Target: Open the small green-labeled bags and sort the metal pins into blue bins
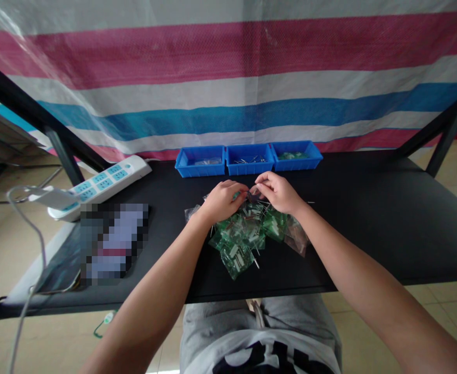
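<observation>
Over the far side of a pile of small green plastic bags (236, 257), my left hand (225, 200) has its fingers closed in a pinch. What lies in that pinch is mostly hidden by the fingers. My right hand (278, 192) faces it, thumb and fingertips closed on a small clear plastic bag (254, 191) between the two hands. White pieces show inside several green bags. Thin metal rods lie among them, and one rod (256, 261) sticks out at the near side. A clear bag (296, 238) rests at the pile's right edge.
Three blue bins stand behind the hands: the left bin (200, 170) holds clear bags, the middle bin (249, 168) metal rods, the right bin (297, 164) green bags. A power strip (107, 182) with a plugged-in charger and a pixelated object (117, 241) lie left on the black table (384, 223).
</observation>
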### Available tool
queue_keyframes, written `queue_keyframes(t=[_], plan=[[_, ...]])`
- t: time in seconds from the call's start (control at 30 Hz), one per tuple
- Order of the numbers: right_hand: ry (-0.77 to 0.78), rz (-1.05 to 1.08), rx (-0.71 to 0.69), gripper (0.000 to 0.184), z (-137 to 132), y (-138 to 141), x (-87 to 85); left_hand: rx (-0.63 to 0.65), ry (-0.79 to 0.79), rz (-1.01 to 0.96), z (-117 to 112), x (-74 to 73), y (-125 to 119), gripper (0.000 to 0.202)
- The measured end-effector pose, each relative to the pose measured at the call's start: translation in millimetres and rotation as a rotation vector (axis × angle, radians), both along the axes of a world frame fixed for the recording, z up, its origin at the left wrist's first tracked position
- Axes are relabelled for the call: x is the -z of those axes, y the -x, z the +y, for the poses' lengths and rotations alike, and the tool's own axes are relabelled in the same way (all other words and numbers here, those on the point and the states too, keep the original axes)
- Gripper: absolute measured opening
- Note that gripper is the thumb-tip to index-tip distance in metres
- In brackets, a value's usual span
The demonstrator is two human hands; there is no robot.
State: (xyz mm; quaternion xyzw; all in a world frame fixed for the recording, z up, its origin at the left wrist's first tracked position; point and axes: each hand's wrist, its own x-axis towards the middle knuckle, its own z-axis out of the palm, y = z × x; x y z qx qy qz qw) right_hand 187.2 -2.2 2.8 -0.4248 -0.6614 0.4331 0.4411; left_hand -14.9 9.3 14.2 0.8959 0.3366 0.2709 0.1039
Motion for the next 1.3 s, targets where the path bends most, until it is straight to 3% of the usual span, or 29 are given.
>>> queue_keyframes(t=[0.2, 0.57, 0.83, 1.03, 1.3], plan=[[0.137, 0.096, -0.062, 0.035, -3.4, 2.7, -6.2, 0.01, 0.044, -0.087, -3.0, -3.5, -1.5, 0.028], [0.049, 0.088, 0.01, 0.039, -3.8, -0.4, -9.9, -0.015, 0.152, -0.197, -1.6, -3.1, -0.3, 0.029], [0.015, 0.032, -0.009, 0.039, -9.4, 1.6, -20.0, -0.145, 0.161, -0.236, -1.4, -3.2, 0.9, 0.018], [-0.049, -0.068, 0.068, 0.035, -6.7, 0.1, -13.3, -0.167, 0.192, -0.272, -1.8, -2.6, 0.9, 0.02], [-0.069, -0.002, 0.126, 0.029, -3.7, -2.1, -9.1, -0.056, 0.271, -0.252, -3.0, -5.5, -0.1, 0.033]])
